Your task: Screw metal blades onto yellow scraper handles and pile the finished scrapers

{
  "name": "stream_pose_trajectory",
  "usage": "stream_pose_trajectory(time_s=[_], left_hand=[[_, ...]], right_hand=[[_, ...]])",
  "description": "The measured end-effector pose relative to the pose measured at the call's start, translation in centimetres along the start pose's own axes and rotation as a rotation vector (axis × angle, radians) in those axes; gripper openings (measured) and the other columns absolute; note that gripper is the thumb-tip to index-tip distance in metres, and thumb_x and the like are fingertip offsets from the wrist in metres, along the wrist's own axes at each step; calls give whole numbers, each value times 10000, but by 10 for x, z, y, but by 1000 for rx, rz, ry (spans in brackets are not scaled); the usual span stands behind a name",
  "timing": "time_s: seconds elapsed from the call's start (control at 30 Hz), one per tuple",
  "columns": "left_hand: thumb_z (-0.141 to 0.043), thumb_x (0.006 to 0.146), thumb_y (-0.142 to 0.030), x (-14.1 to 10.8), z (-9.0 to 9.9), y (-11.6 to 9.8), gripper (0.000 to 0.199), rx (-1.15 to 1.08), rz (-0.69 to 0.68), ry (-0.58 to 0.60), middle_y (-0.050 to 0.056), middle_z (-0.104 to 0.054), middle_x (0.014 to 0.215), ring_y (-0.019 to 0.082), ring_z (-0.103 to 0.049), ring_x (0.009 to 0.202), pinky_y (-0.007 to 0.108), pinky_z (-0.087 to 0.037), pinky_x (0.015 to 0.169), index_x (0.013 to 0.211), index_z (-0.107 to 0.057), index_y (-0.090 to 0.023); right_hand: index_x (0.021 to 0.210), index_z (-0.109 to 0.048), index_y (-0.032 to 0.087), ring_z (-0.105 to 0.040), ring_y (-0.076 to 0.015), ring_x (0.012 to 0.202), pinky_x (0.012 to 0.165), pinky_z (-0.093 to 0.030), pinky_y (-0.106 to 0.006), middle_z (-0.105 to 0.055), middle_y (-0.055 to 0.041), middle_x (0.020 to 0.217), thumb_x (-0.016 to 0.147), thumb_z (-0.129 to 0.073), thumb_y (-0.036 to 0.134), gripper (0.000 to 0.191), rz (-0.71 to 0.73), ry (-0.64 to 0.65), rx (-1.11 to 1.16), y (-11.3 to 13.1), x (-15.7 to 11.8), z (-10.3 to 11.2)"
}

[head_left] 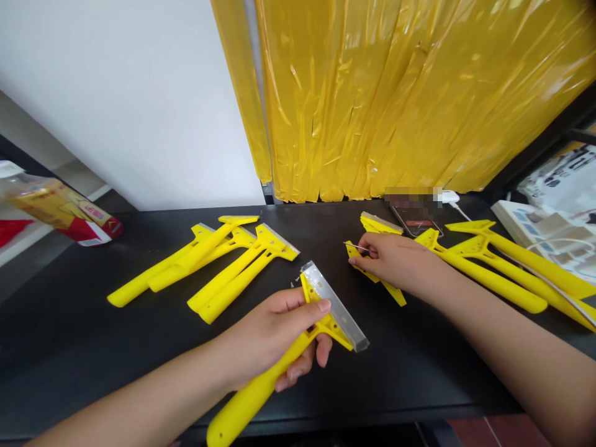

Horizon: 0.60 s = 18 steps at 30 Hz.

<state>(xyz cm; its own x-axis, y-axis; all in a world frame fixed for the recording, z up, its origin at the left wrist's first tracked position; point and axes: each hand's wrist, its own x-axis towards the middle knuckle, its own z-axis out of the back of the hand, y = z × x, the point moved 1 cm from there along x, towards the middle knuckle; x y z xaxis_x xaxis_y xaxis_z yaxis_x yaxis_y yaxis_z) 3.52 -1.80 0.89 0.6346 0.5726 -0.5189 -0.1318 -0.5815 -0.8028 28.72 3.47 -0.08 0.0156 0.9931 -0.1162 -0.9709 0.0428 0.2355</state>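
My left hand (288, 335) is closed around a yellow scraper (261, 379), its thumb on the silvery blade (338, 304) clamped across the head. The scraper tilts over the table, handle toward me. My right hand (382, 254) is closed, with a thin metal rod (356, 246) sticking out leftward from its fingers; its kind is too small to tell. Beneath those fingers lie yellow scraper head pieces (395, 293), partly hidden by the hand. Tiny screws (294, 283) rest on the table beyond the scraper head.
Several yellow scrapers (242, 267) lie at left on the black table (153, 347). More yellow handles (498, 273) lie at right, beside a phone (414, 217) with a white cable. A drink bottle (65, 208) is at far left, a white box (535, 230) at far right.
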Motion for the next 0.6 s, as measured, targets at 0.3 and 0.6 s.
stream_pose_trajectory(time_s=[0.3, 0.6], left_hand=[[-592, 1039, -515, 1, 1, 1, 352, 18, 2, 6, -2, -682, 672, 60, -444, 383, 137, -362, 312, 894, -585, -193], [-608, 1034, -524, 1, 1, 1, 340, 29, 8, 11, -1, -690, 687, 66, -457, 389, 139, -375, 316, 931, -581, -201]], right_hand=[[928, -638, 265, -633, -225, 784, 632, -352, -313, -711, -27, 869, 888, -689, 547, 289, 19, 21, 17, 0, -1, -5], [831, -634, 252, -598, -183, 630, 533, -348, -284, -679, -6, 751, 799, -775, 507, 294, 34, 126, 167, -5, 5, -12]])
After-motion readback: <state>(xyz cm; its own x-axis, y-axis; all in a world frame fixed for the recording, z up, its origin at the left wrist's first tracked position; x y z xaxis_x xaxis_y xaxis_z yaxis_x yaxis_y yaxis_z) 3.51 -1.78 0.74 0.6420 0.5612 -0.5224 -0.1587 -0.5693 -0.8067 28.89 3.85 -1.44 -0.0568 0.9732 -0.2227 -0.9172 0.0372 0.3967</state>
